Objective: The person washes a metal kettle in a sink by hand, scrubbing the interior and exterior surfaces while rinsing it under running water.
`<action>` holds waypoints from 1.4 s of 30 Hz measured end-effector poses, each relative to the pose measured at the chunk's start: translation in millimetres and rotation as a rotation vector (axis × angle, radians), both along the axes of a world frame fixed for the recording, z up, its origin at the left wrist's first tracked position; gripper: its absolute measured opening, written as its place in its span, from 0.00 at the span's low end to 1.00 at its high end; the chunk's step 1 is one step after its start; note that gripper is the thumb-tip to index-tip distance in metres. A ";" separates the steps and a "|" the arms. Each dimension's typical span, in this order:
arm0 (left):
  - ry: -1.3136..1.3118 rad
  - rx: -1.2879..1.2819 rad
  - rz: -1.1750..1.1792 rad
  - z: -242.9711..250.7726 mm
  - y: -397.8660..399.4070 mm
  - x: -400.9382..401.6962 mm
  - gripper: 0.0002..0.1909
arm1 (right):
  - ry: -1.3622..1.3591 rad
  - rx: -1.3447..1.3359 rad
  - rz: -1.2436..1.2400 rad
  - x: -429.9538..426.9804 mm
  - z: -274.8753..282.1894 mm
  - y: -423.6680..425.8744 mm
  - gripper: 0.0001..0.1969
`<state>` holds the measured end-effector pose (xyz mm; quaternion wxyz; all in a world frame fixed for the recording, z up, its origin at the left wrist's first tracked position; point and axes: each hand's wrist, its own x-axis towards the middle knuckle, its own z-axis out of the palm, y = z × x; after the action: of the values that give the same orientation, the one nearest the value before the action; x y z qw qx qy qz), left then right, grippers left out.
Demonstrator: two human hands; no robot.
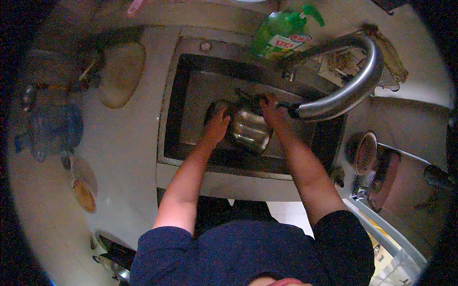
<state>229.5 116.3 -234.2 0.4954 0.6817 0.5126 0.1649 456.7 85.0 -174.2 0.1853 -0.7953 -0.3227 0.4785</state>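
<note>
A shiny stainless steel pot is tilted inside the dark sink basin, its curved outer wall facing me. My right hand grips the pot at its upper right, fingers curled over a dark part that may be the rim or handle. At the pot's left side is my left hand, its fingertips by the metal wall. A dark rounded thing shows behind that hand; too little light falls there to tell what it is. Over my right wrist ends the spout of a curved metal faucet.
Behind the sink stands a green pump bottle with a label. Left on the counter lie an oval board or mat, a bluish plastic bag and a small round dish or lid. A round strainer-like bowl stands right of the sink.
</note>
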 end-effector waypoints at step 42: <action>0.116 0.032 -0.377 38.4 -14.7 -5.1 0.23 | -0.704 0.557 0.652 -58.2 12.2 -67.8 0.19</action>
<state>224.4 101.6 -195.8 0.4764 0.7815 0.4010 0.0377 398.5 17.2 -162.0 0.1119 -0.6873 -0.7088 0.1128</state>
